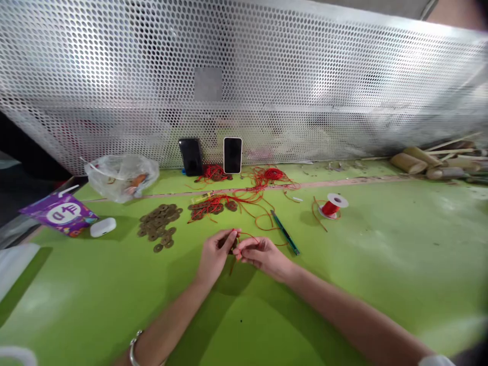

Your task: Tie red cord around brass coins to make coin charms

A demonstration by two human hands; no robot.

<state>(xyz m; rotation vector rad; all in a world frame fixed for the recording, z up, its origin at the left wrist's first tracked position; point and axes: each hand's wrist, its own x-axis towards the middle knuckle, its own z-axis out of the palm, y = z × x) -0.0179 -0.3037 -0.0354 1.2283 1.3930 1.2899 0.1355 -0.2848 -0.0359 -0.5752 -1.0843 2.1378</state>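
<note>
My left hand (218,252) is closed in a pinch on a red cord (248,235), with part of a dark coin just visible behind the fingers. Close against it, my right hand (265,256) pinches the same cord, which loops between the two hands while a loose end hangs below. How the cord runs through the fingers is hidden. Beyond the hands lie coins tied with red cord (208,207). To the left is a heap of loose round coins (158,222) with holes. A green utility knife (285,234) rests right of my right hand.
A spool of red cord (331,207) stands at the right. Behind are two phones (233,155) and tangled red cord (272,175). At left are a clear plastic bag (122,175), a purple packet (59,213) and a white case (102,227). Wooden pieces (409,162) lie far right, before a perforated metal panel (267,76).
</note>
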